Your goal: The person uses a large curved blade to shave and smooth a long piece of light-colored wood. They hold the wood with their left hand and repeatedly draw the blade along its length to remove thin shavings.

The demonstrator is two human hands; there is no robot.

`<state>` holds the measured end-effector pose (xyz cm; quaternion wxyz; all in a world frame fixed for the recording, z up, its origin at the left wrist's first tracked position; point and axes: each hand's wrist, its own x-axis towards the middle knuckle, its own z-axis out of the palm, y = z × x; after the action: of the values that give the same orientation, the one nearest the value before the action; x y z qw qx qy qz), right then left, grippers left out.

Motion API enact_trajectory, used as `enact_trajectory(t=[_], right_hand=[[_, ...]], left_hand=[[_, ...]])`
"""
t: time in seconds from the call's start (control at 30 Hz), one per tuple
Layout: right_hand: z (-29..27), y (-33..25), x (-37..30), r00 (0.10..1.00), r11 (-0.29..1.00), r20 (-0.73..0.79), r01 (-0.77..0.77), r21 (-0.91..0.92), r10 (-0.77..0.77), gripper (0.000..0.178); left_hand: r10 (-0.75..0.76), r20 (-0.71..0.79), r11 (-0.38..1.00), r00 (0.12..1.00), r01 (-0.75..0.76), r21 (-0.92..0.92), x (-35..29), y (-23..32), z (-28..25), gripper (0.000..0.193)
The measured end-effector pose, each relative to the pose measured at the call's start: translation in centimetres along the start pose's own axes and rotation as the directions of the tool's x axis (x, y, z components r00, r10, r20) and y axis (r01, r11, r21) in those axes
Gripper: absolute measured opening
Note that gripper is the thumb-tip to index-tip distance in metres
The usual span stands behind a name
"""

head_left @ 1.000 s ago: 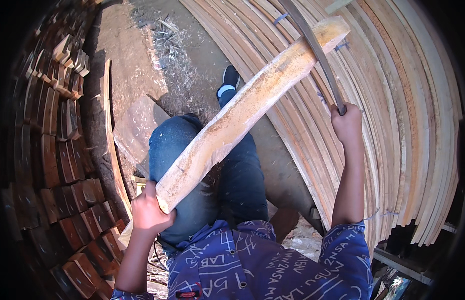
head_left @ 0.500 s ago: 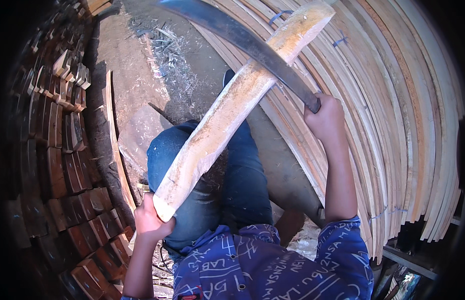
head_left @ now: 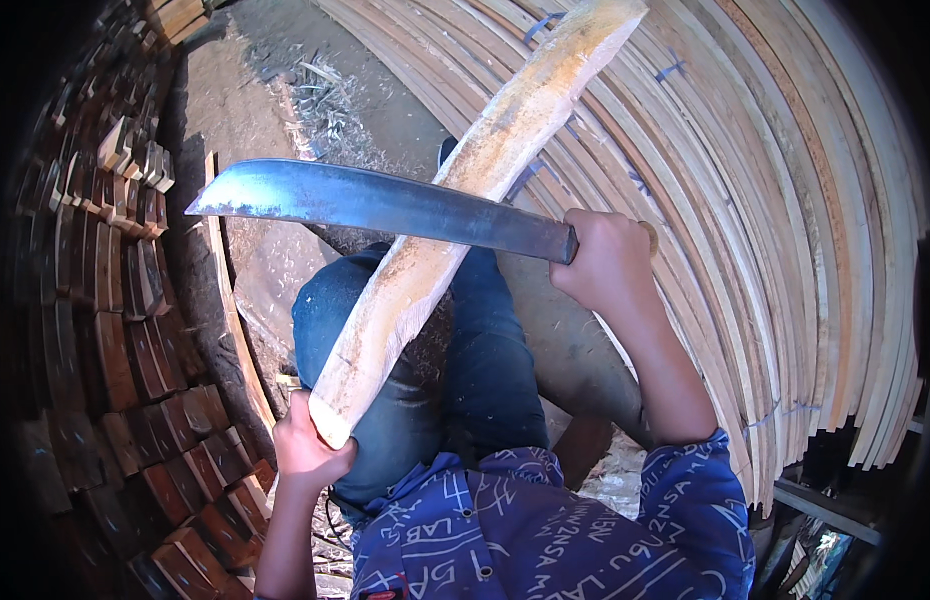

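Note:
My left hand (head_left: pixel 313 446) grips the near end of a long, roughly hewn piece of wood (head_left: pixel 385 302). The wood slants up and away to the right over my knee, its surface mottled yellow and brown. My right hand (head_left: pixel 607 258) is wrapped round the handle of a machete (head_left: pixel 335 197), and the butt of the handle shows past the fist. Its wide dark blade lies across above the wood, the tip pointing left. Whether the edge touches the wood I cannot tell.
Long pale wooden strips (head_left: pixel 755 240) lie stacked along the right, tied with blue bands. Short reddish-brown blocks (head_left: pixel 170 430) are piled on the left. A thin slat (head_left: pixel 235 300) and a heap of shavings (head_left: pixel 335 105) lie on the dirt ground.
My right hand has come nearer and left with the machete. The blade has swung from slanting up and left to nearly level, lower along the wood. My left hand has barely shifted.

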<state>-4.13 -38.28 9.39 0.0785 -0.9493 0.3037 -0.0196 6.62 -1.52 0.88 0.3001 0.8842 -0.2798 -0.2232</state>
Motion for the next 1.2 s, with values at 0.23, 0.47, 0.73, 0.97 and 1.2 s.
enact_trajectory(t=[0.23,0.47,0.73,0.97,1.2], right_hand=[[-2.0,3.4,1.2,0.962,0.962,-0.046,-0.269,0.038,0.270,0.017],[-1.5,-1.7,-0.9,0.993,0.991,-0.044,-0.105,0.078,0.109,0.019],[-4.5,1.6,3.0,0.932,0.949,-0.200,-0.315,-0.027,0.304,0.019],[-3.6,-4.7,0.4,0.982,0.986,-0.107,-0.162,-0.031,0.158,0.019],[-4.9,-4.9,1.6,0.981,0.965,-0.163,-0.139,-0.221,0.104,0.020]], left_hand=[[0.021,0.001,0.999,1.000,-0.021,0.034,0.0,-0.6,-0.2,0.046],[0.046,-0.014,0.999,0.999,-0.046,0.010,0.3,-1.3,0.4,0.048],[0.080,-0.101,0.997,0.992,-0.081,-0.003,-0.8,-2.8,-1.4,0.042],[0.092,-0.098,0.992,0.991,-0.100,-0.077,-0.3,-3.9,-1.4,0.045],[0.088,-0.076,0.987,0.993,-0.098,-0.130,-0.8,-4.9,-1.9,0.043]])
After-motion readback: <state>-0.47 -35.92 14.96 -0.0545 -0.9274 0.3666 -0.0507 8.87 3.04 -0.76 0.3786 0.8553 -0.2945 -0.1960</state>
